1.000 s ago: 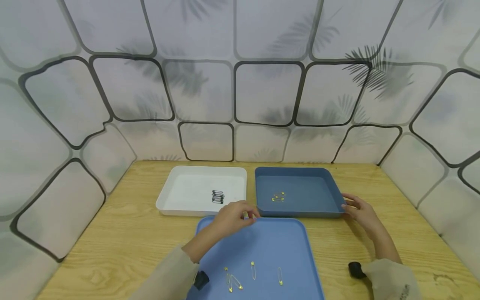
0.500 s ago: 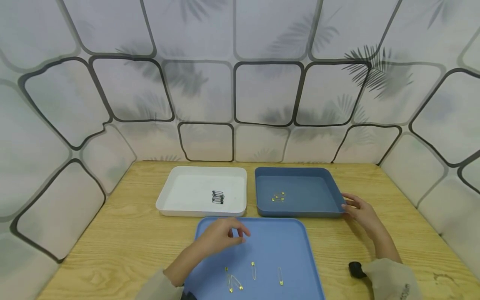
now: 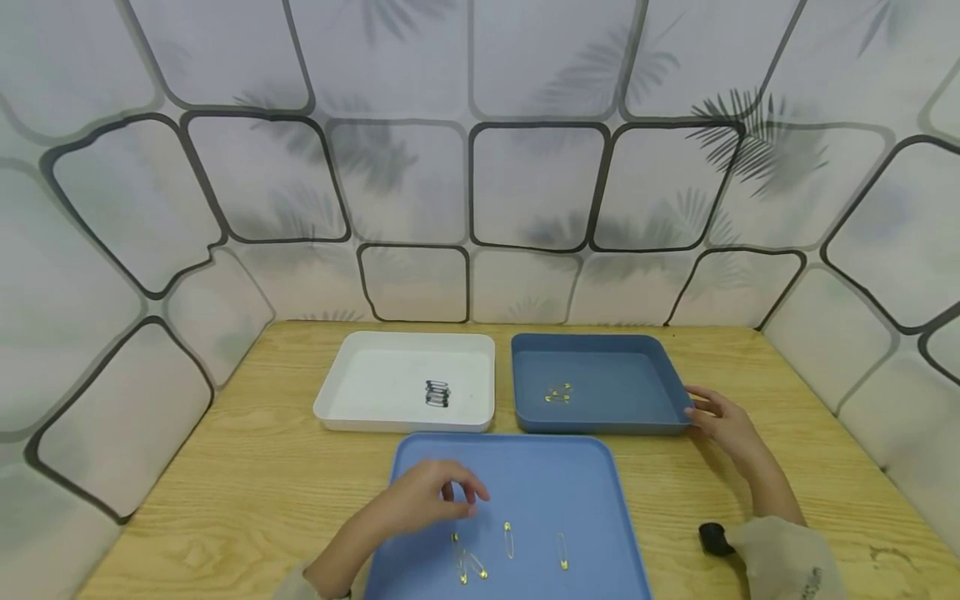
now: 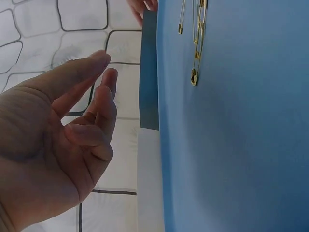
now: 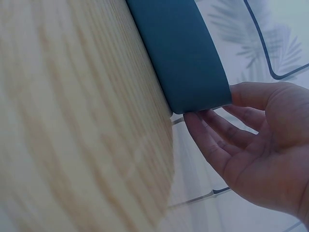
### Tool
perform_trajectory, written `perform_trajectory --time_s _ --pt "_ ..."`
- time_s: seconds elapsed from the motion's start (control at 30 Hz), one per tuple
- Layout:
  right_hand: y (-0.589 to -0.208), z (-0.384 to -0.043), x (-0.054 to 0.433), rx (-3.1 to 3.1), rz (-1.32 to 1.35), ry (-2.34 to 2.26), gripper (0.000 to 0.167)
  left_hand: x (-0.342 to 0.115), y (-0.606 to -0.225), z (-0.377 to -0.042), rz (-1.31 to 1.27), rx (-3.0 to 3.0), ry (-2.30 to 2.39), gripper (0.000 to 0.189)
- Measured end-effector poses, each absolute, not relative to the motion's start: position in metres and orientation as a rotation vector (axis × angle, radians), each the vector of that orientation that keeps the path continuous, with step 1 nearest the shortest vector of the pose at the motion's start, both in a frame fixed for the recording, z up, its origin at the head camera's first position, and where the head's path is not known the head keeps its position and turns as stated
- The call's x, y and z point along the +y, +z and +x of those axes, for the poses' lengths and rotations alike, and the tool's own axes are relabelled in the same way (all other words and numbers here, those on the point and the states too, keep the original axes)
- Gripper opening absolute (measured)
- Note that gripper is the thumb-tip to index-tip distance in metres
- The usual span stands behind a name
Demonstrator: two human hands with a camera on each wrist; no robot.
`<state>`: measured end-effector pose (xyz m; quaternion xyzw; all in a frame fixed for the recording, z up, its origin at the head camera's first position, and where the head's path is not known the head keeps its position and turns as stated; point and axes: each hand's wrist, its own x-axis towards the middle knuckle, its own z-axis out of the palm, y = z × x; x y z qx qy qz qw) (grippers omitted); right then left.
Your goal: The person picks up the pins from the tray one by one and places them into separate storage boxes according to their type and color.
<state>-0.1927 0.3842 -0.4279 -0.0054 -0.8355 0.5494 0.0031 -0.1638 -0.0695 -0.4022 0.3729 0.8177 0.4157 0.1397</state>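
Observation:
My left hand (image 3: pixel 422 502) hovers over the light blue tray (image 3: pixel 551 479), its fingers loosely bent and nothing between them. Just past it on that tray lie several gold safety pins (image 3: pixel 509 542); those nearest the hand overlap, and the left wrist view shows gold pins (image 4: pixel 194 77) beyond the fingertips. At the right front corner of the dark blue tray (image 3: pixel 637 383), my right hand (image 3: pixel 729 429) holds on, thumb at the rim and fingers against the side wall (image 5: pixel 193 63). A small group of gold safety pins (image 3: pixel 557 393) lies inside this tray.
Left of the dark blue tray stands a white tray (image 3: pixel 375 375) holding a row of black safety pins (image 3: pixel 437 393). Both stand behind the light blue tray on the wooden table (image 3: pixel 247 467). A patterned cloth wall (image 3: pixel 532 183) encloses the back and sides.
My left hand has drawn back from the far edge of the light blue tray toward the gold safety pins at the front. The right hand has stayed at the dark blue tray's corner.

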Motion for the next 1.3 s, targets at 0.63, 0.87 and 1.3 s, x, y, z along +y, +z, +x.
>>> perform_trajectory --time_s 0.63,0.87,1.3 --pt "-0.430 -0.193 0.386 -2.646 -0.028 1.678 0.055 -0.076 -0.403 -0.150 1.030 2.308 1.233 0.014" --pt "-0.431 -0.194 0.386 -2.663 -0.032 1.656 0.055 -0.080 -0.419 -0.150 1.009 2.318 1.228 0.017" --pt "-0.431 -0.194 0.386 -2.649 -0.022 1.663 0.056 -0.086 -0.432 -0.153 0.953 2.347 1.122 0.024"
